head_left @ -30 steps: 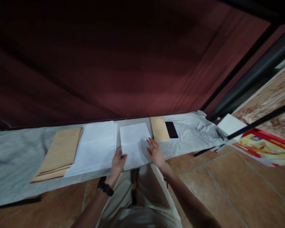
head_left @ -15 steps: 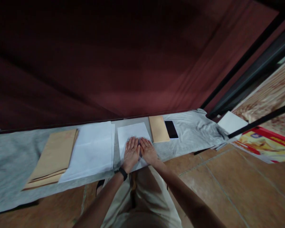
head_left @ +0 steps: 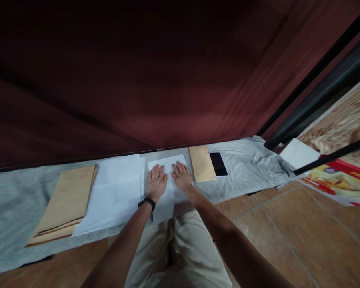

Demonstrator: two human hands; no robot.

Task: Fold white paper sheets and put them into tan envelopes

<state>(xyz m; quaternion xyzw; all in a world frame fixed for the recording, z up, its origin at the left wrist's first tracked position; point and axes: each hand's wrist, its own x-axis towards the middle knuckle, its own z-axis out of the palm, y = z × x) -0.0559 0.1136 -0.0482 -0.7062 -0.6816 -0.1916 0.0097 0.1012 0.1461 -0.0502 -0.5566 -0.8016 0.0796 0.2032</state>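
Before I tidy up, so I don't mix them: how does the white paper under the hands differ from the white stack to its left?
Size: the white paper covers less area than the white stack.
Contact: the left hand and right hand lie flat on the white paper; neither lies on the white stack.
Neighbours: the white paper sits between the white stack and the tan stack; the white stack adjoins the brown envelopes.
Shared: both are white and lie on grey cloth.

White sheet (head_left: 166, 200), tan paper stack (head_left: 66, 196), mottled grey cloth (head_left: 249, 168), dark red curtain (head_left: 174, 108)
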